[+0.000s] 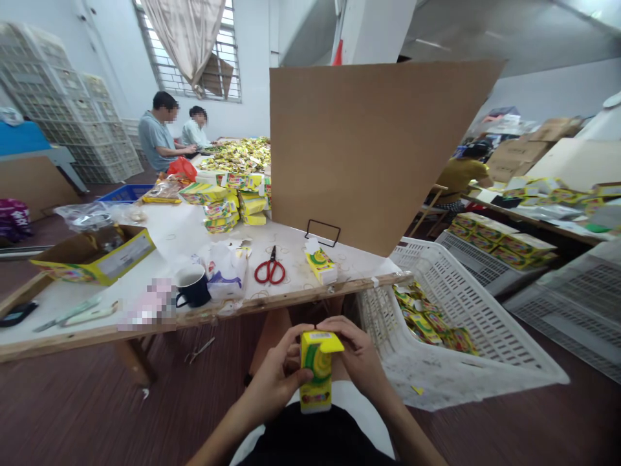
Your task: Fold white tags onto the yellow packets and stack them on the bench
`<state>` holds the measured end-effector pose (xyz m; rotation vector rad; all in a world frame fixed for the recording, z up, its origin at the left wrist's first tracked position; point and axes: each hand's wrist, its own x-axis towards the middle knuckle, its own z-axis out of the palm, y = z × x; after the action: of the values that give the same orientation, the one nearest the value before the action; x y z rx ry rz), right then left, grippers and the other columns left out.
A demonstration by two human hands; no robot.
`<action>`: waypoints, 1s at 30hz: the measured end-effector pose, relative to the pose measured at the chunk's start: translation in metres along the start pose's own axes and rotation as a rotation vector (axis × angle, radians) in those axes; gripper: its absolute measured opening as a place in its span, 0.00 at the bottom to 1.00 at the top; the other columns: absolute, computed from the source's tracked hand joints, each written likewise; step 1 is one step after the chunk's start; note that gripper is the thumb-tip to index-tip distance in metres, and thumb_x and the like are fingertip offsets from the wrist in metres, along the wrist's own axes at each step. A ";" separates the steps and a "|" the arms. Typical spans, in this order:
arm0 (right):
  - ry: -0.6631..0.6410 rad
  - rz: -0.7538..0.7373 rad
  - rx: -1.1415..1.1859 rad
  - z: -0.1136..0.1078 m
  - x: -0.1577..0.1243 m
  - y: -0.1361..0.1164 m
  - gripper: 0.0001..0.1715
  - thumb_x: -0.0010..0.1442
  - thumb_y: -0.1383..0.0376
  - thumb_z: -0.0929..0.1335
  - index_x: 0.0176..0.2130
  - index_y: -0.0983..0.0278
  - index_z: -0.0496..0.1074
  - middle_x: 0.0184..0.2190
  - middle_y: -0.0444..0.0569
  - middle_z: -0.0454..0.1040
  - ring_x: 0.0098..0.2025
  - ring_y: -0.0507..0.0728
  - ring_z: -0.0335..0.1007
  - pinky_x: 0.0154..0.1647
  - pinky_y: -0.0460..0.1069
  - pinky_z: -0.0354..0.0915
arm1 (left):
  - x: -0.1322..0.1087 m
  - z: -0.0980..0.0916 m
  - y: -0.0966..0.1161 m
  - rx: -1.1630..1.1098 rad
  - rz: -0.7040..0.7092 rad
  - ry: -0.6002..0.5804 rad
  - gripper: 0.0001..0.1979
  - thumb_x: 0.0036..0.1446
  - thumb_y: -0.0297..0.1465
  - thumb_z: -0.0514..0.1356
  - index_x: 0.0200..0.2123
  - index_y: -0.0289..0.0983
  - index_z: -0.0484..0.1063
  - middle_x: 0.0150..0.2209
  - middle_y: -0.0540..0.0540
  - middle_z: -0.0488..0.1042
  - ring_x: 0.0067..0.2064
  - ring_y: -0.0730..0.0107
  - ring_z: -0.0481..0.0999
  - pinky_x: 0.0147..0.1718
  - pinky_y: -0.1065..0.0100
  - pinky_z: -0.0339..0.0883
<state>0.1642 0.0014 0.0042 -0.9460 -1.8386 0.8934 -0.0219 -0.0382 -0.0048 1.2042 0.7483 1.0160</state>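
Note:
A small yellow and green printed carton (315,382) stands upright over my lap, its top flap sticking out to the right. Wrapped round its left side is my left hand (282,367), with the thumb across the front. My right hand (353,346) is at the top right edge, fingers curled behind the flap; their tips are partly hidden. On the table ahead lies another yellow carton (320,262) with an open end. Red-handled scissors (270,268) rest to the left of it.
A white plastic crate (504,382) holding yellow packets (427,320) stands at my right. The table (169,226) carries a dark mug (193,286), a cut-open box (121,259) and stacked cartons (220,210). A cardboard sheet (369,149) stands upright behind. Several people work farther off.

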 end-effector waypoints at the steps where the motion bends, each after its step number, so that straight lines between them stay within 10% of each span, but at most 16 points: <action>1: -0.023 0.008 0.008 -0.002 0.000 -0.002 0.15 0.61 0.59 0.64 0.45 0.59 0.74 0.40 0.50 0.70 0.43 0.56 0.68 0.44 0.48 0.65 | 0.000 -0.001 0.000 0.038 0.002 0.021 0.29 0.53 0.28 0.62 0.57 0.39 0.55 0.44 0.39 0.74 0.40 0.61 0.76 0.38 0.64 0.67; 8: -0.154 0.283 -0.016 0.002 0.000 -0.008 0.21 0.57 0.63 0.67 0.51 0.62 0.66 0.34 0.47 0.75 0.34 0.54 0.71 0.34 0.46 0.66 | 0.000 0.002 -0.005 0.199 0.012 0.092 0.27 0.53 0.23 0.58 0.57 0.40 0.58 0.44 0.43 0.75 0.40 0.64 0.76 0.42 0.65 0.68; 14: -0.094 0.258 -0.261 0.010 0.001 -0.007 0.21 0.54 0.67 0.67 0.49 0.61 0.66 0.22 0.40 0.68 0.23 0.50 0.64 0.24 0.43 0.58 | 0.001 0.001 -0.004 0.099 0.018 0.057 0.29 0.54 0.25 0.59 0.58 0.38 0.54 0.47 0.39 0.74 0.44 0.61 0.76 0.45 0.62 0.68; 30: -0.122 0.278 -0.188 0.013 0.003 -0.010 0.23 0.54 0.68 0.67 0.50 0.60 0.63 0.27 0.41 0.72 0.28 0.51 0.68 0.30 0.43 0.61 | 0.001 -0.002 0.000 0.092 0.016 0.085 0.29 0.53 0.24 0.59 0.57 0.40 0.55 0.51 0.38 0.72 0.49 0.57 0.74 0.46 0.61 0.67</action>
<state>0.1489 -0.0032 0.0095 -1.3139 -1.9498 0.9747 -0.0234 -0.0368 -0.0049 1.2537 0.8610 1.0610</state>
